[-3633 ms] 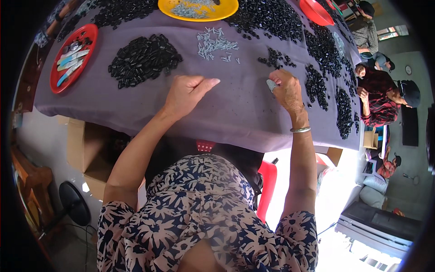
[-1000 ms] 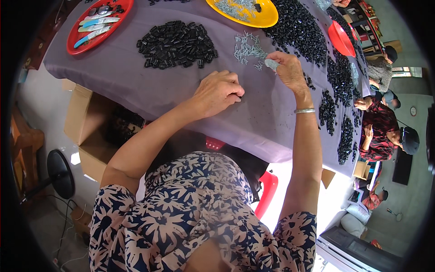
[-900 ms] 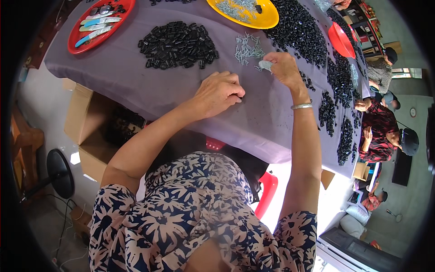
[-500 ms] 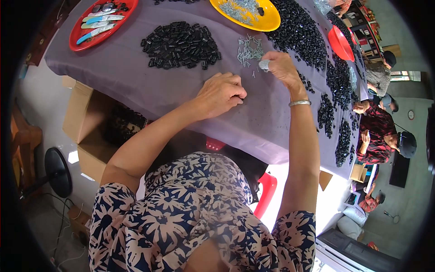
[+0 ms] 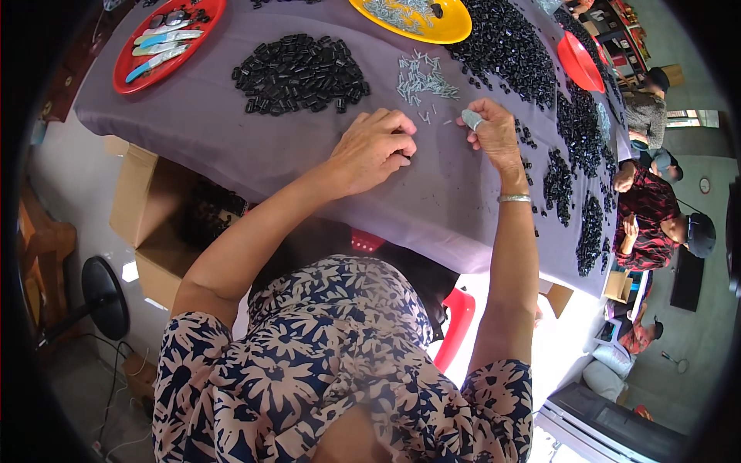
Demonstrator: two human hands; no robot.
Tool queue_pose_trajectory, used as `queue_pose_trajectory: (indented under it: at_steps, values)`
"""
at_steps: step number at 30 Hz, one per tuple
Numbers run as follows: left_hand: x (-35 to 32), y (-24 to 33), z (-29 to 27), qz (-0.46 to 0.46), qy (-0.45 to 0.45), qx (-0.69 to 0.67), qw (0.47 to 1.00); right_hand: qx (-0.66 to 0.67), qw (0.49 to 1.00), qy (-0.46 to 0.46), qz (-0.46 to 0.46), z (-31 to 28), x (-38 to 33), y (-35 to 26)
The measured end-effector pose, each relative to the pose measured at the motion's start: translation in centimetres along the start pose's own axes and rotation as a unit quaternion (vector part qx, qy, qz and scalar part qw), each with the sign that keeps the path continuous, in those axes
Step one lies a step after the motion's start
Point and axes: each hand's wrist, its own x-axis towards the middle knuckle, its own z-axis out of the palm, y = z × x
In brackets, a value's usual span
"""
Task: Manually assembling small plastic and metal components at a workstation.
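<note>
My left hand rests curled on the purple tablecloth, its fingertips pinched on a small black part that is mostly hidden. My right hand hovers just to the right, fingers bent, with a grey cover on one fingertip; whether it holds anything is hidden. A loose scatter of small silver pins lies just beyond both hands. A heap of small black parts lies to the far left of the hands.
A red tray with several tools sits far left, a yellow dish of silver pins at the far edge, a red bowl far right. More black parts run down the right side. An open cardboard box stands under the table; other people sit at right.
My right hand has drawn back from the silver pins toward my left hand. My left hand has stayed in place on the cloth.
</note>
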Motion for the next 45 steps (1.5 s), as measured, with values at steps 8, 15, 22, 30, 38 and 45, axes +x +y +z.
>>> queue_pose_trajectory:
  at_steps: [8, 15, 22, 30, 38, 45]
  values:
    - [0.2, -0.3, -0.1, -0.039, 0.013, -0.055, 0.998, 0.015, 0.999, 0.024, -0.022, -1.4, -1.3, 0.4]
    - [0.0, -0.6, 0.0, -0.058, 0.023, 0.0, 0.998, 0.092, 0.99, -0.012, -0.106, 4.1, -5.5, -0.8]
    - [-0.1, -0.6, 0.0, -0.073, 0.022, -0.004, 0.997, 0.119, 0.983, -0.024, -0.139, 7.0, -6.7, -0.7]
    - [-0.1, -0.8, 0.2, -0.075, 0.026, 0.002, 0.997, 0.017, 0.98, -0.011, -0.198, 7.5, -6.5, -0.6]
    - [-0.2, -0.8, 0.3, -0.08, 0.019, 0.009, 0.997, -0.062, 0.971, 0.012, -0.232, 7.9, -6.8, -1.7]
    - [0.0, -0.9, 0.5, -0.073, 0.027, 0.013, 0.997, -0.158, 0.938, 0.041, -0.305, 8.0, -7.1, -2.5]
